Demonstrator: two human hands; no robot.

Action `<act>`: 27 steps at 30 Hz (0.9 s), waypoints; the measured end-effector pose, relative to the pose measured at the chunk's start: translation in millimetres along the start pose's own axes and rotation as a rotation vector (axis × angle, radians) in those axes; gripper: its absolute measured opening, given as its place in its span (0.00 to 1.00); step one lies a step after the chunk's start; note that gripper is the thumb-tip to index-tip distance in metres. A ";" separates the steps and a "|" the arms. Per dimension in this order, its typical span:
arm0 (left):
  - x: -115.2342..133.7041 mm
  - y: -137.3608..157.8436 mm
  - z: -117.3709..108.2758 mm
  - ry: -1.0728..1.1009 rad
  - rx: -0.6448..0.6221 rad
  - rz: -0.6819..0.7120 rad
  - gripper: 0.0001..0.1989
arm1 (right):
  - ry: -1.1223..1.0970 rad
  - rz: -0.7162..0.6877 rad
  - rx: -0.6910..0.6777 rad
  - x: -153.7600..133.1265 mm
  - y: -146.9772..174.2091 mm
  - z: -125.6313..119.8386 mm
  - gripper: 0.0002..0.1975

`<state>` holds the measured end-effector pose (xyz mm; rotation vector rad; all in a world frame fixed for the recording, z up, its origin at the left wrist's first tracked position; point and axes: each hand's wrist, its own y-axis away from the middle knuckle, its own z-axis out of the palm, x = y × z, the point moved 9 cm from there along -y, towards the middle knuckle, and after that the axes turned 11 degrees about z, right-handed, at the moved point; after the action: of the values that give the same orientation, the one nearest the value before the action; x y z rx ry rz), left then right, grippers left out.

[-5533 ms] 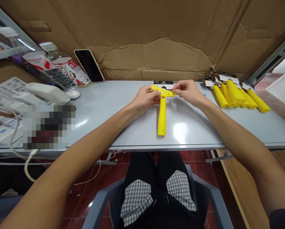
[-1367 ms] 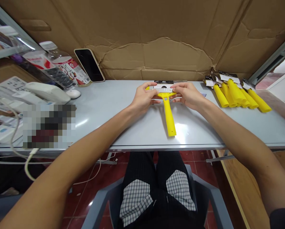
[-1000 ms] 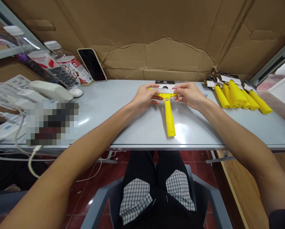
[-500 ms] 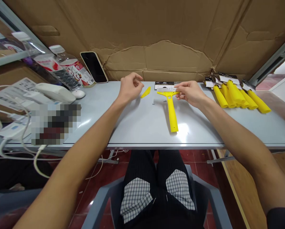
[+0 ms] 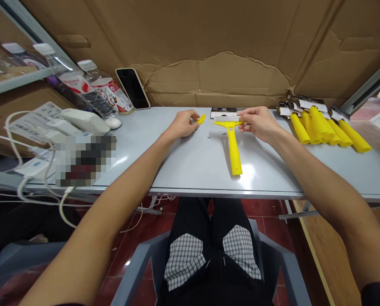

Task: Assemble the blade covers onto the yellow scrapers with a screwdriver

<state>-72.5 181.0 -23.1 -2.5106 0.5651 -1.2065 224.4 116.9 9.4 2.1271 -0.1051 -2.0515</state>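
Note:
My left hand (image 5: 185, 123) has its fingers closed on a small flat yellow plastic piece (image 5: 201, 119) at the tabletop, its far part hidden by the fingers. My right hand (image 5: 259, 123) pinches the right end of the head of a yellow scraper (image 5: 234, 148). A clear strip lies along that head, and the handle points toward me. Just behind the scraper is a black-and-white header card (image 5: 220, 111), partly covered by it. Tiny metal screws (image 5: 224, 133) lie left of the handle.
Several yellow scraper handles (image 5: 320, 125) with cards lie at the right. At the left are drink bottles (image 5: 111, 91), a leaning phone (image 5: 133, 88), a white mouse (image 5: 113, 123) and white cables (image 5: 62, 208). A cardboard wall (image 5: 190, 51) stands behind the table (image 5: 183, 170).
My left hand has lowered and moved right onto the small yellow piece, and its fingers have closed on it. My right hand keeps its pinch on the scraper. The view has shifted slightly.

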 end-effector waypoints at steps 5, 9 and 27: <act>-0.5 -0.4 -1.3 0.056 -0.029 -0.006 0.22 | -0.004 -0.006 -0.013 2.6 -3.0 -0.7 0.11; 1.3 -1.3 -1.7 0.056 -0.049 0.013 0.27 | 0.003 -0.006 -0.017 2.2 -1.8 0.4 0.12; 37.9 4.6 -22.6 -0.056 0.089 0.002 0.06 | 0.010 -0.004 -0.023 3.9 -3.4 1.3 0.12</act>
<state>-69.7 157.1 14.2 -2.4604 0.4894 -1.1315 223.0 119.4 4.9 2.1254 -0.0758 -2.0343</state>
